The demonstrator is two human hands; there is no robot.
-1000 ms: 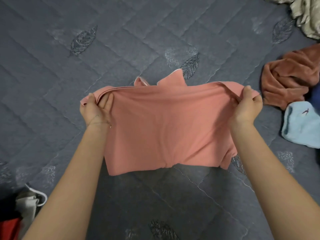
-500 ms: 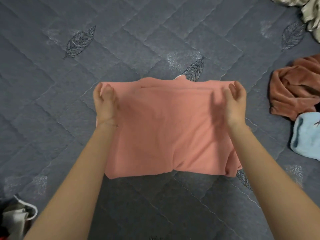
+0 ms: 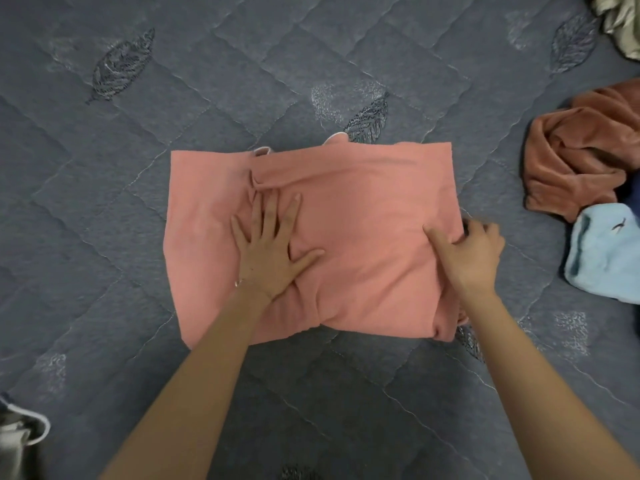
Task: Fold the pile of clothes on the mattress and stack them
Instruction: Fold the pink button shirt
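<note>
The left hand [image 3: 273, 252] is pressing flat, fingers spread, on the folded salmon-pink jersey garment [image 3: 363, 216] lying on the grey quilted mattress [image 3: 138, 174], while the right hand [image 3: 472, 252] is pinching its right edge, and this light, limp cloth is probably asking for edge grips.

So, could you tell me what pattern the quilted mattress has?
The quilted grey mattress shows diamond stitching with scattered leaf motifs; head view.

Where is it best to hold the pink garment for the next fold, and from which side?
Probably grip the pink garment at its right edge, coming from the right. It lies flat, wider than deep; the right hand curls round that edge, and the left hand presses the middle flat.
</note>
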